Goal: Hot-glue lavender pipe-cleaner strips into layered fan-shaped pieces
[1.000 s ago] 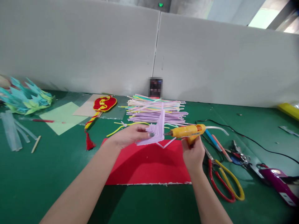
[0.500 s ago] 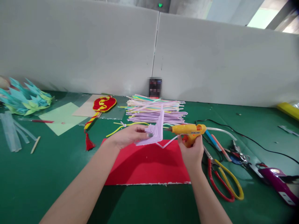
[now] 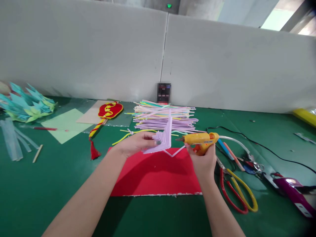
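My left hand [image 3: 138,144] is closed on a piece of nested, bent lilac pipe cleaners [image 3: 166,138], held above a red board [image 3: 155,174]. In my right hand [image 3: 203,161] is a yellow glue gun [image 3: 197,138], its nozzle pointing left and a little apart from the pipe-cleaner piece. A clear glue stick [image 3: 234,141] curves out of its back end. One bent lilac pipe cleaner [image 3: 172,155] lies on the board, between the hands. Behind them sits a pile of loose pipe cleaners [image 3: 163,120] in pink, lilac, yellow and teal.
Scissors [image 3: 237,191] with red and yellow handles lie right of my right arm, near a purple tool [image 3: 293,191] and a black cord [image 3: 266,149]. On the left are a red-and-yellow fan ornament [image 3: 110,110], green paper [image 3: 66,125] and clear glue sticks [image 3: 12,141].
The glue gun has moved slightly right, and the gap between its nozzle and the lilac piece is wider. The lilac piece has shifted a touch left.
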